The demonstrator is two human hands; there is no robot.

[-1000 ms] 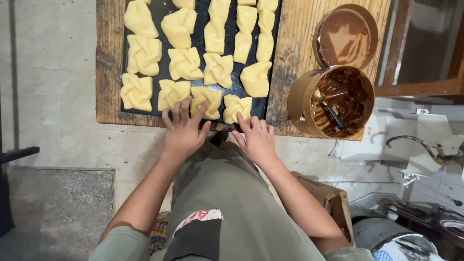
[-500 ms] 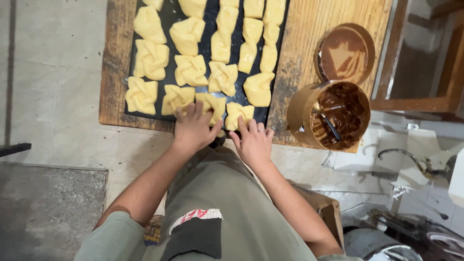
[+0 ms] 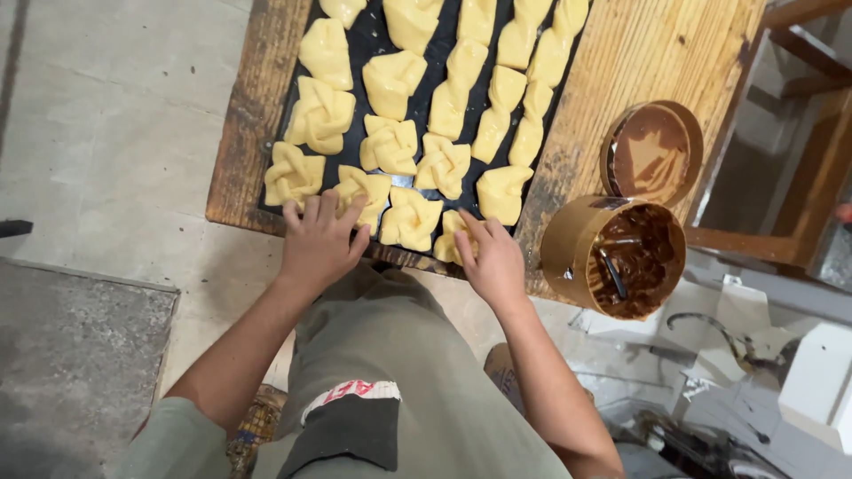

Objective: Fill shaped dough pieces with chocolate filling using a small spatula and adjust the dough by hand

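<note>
Worn wooden table over grey concrete floor, daylit.

Some twenty pastries (a few cut off at the top edge), one tray, one tub, one lid.

The black tray runs off the top edge, cutting off its far pastries. The left hand covers the tray's near rim and part of one folded pastry; the right hand hides most of another pastry. The desk is cropped at the top. What the dark utensil in the tub is cannot be told.
</note>
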